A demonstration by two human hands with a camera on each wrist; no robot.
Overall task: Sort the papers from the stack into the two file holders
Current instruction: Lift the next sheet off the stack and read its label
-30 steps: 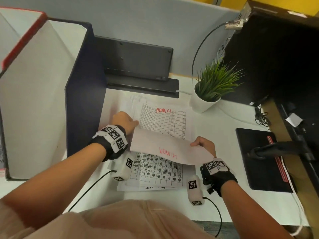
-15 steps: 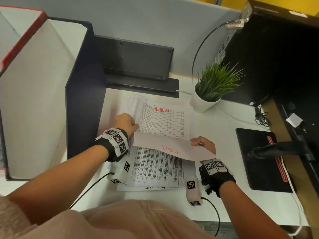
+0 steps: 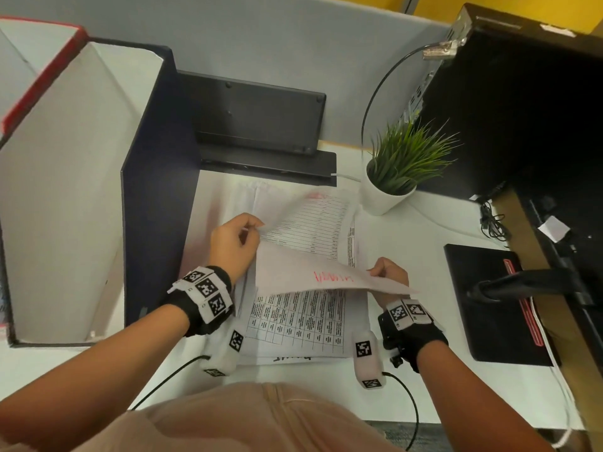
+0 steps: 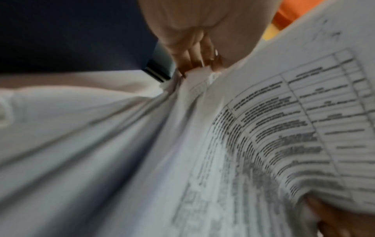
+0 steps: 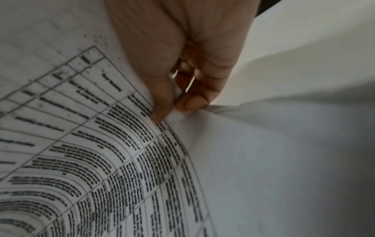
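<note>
— What takes up the most room on the counter (image 3: pixel 424 223)?

— Two file holders at its left edge: a red-rimmed file holder (image 3: pixel 39 70) at the far left, and a dark blue file holder (image 3: pixel 153 203) just beside it, both standing upright with white insides showing.

— And the papers?

— The stack (image 3: pixel 293 324) lies flat near the front edge, just right of the blue holder, printed tables facing up. Above it the top sheet (image 3: pixel 310 275) is lifted and curled over, red handwriting showing through its back.

— Who has hold of it?

— Both hands. The left hand (image 3: pixel 230 244) pinches the sheet's left edge between thumb and curled fingers (image 4: pixel 194 59). The right hand (image 3: pixel 390 272) pinches the right edge, thumb pressed against the fingers (image 5: pixel 192 101) with the paper between.

— Anything else around?

— A black monitor stand (image 3: pixel 261 125) at the back edge, a black pad (image 3: pixel 489 305) toward the right edge, and a small potted plant (image 3: pixel 401 164) in a white pot behind the stack.
</note>
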